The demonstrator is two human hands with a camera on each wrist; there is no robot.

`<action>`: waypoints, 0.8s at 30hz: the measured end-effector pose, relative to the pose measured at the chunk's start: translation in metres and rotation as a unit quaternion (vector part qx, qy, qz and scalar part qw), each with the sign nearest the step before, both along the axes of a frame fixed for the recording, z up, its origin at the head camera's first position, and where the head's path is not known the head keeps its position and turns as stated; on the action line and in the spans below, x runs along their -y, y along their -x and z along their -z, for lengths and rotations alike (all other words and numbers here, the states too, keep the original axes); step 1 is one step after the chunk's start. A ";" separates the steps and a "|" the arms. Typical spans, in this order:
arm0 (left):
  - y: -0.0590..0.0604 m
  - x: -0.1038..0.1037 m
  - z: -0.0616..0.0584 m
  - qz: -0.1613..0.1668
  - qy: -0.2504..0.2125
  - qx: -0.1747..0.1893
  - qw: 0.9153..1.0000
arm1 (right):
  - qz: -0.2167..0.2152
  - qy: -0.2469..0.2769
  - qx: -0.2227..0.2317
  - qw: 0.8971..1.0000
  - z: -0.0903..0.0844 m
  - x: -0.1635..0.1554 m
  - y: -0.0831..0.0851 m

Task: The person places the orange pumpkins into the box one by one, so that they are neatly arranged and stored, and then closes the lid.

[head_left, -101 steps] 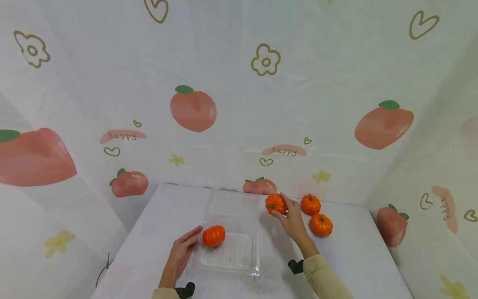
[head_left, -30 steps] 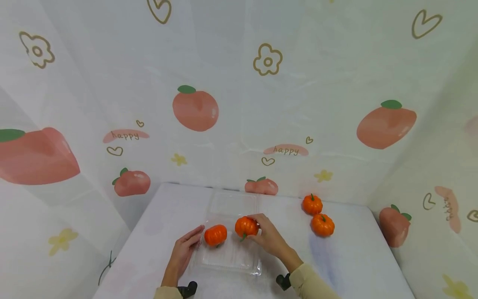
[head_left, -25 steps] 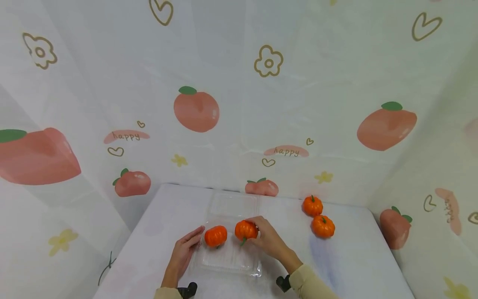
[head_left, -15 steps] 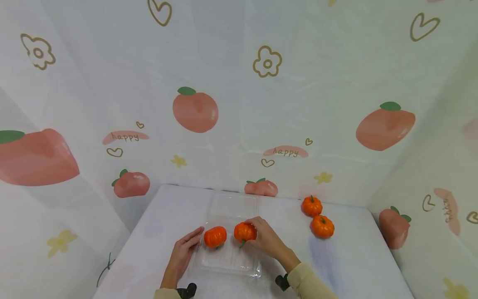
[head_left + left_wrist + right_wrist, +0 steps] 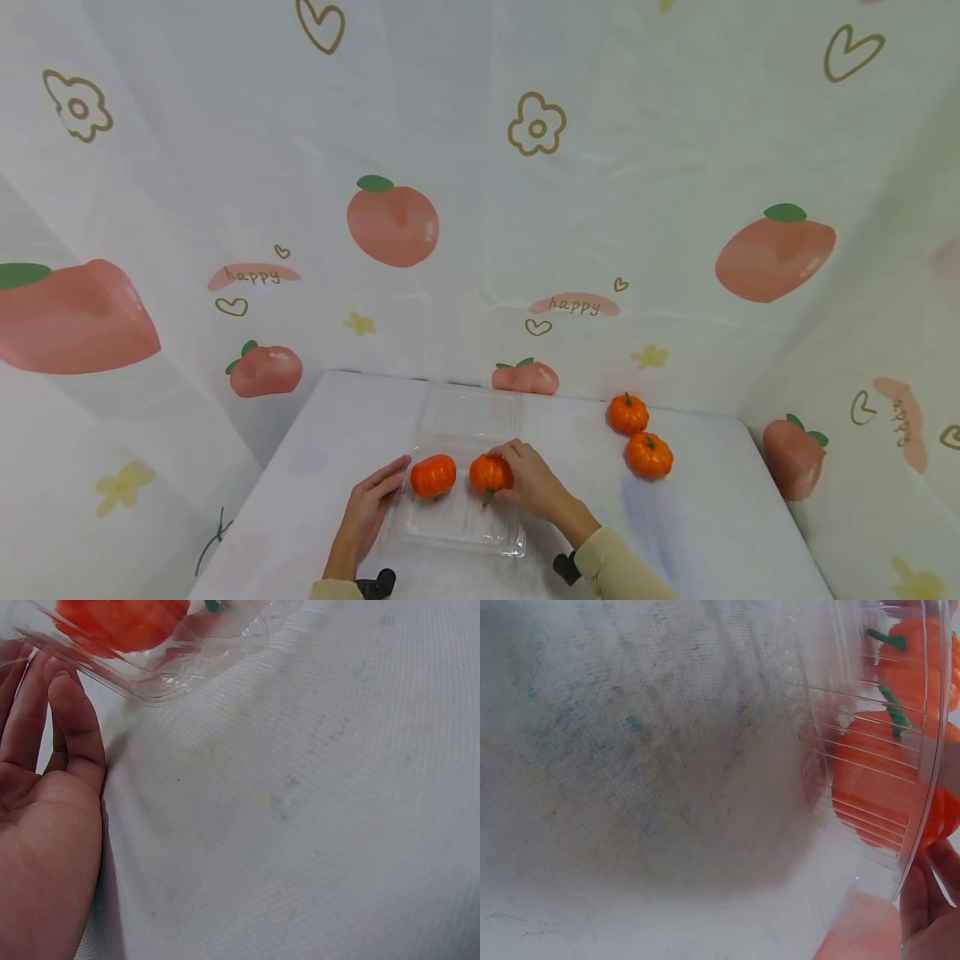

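Observation:
My right hand point(image 5: 537, 483) holds a small orange pumpkin point(image 5: 487, 475) low in the right half of a clear plastic clamshell box point(image 5: 457, 532), its green stem pointing toward me. Through the box wall in the right wrist view, the held pumpkin point(image 5: 874, 780) shows with fingertips point(image 5: 937, 862) against it. A second pumpkin point(image 5: 432, 476) lies on its side in the left half. My left hand point(image 5: 367, 508) rests along the box's left edge; in the left wrist view its extended fingers point(image 5: 75, 712) touch the clear rim point(image 5: 154, 696).
The box's lid point(image 5: 471, 412) lies open on the far side. Two more pumpkins, one behind point(image 5: 627, 414) and one in front point(image 5: 649, 456), sit close together at the right of the white table point(image 5: 720, 517). A printed white curtain point(image 5: 480, 208) encloses the back and sides.
My right hand has carried the pumpkin from beside the pair at the right, leftward over the box, then lowered it into the right half. The left hand stays at the box edge.

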State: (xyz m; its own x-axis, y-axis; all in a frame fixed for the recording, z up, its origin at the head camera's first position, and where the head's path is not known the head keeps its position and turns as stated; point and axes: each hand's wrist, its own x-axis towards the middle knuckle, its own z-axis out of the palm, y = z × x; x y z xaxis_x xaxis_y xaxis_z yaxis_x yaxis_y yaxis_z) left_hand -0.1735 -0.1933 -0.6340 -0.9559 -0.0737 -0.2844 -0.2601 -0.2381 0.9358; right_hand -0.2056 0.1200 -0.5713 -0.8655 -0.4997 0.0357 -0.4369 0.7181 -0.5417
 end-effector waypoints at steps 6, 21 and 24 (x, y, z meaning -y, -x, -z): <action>0.001 0.000 0.000 -0.001 -0.004 0.004 1.000 | -0.009 0.005 0.000 1.000 -0.003 -0.002 -0.003; 0.000 0.000 0.001 -0.003 -0.005 0.001 1.000 | -0.024 0.005 -0.024 0.999 -0.005 -0.002 -0.001; 0.000 0.000 0.001 0.000 -0.002 -0.004 1.000 | -0.024 0.001 -0.014 1.000 -0.006 -0.002 -0.001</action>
State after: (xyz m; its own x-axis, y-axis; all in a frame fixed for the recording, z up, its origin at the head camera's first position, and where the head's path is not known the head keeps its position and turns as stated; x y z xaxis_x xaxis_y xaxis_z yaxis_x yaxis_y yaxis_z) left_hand -0.1732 -0.1930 -0.6352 -0.9581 -0.0734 -0.2770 -0.2524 -0.2413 0.9370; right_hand -0.2050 0.1224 -0.5655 -0.8394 -0.5401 0.0608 -0.4855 0.6948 -0.5306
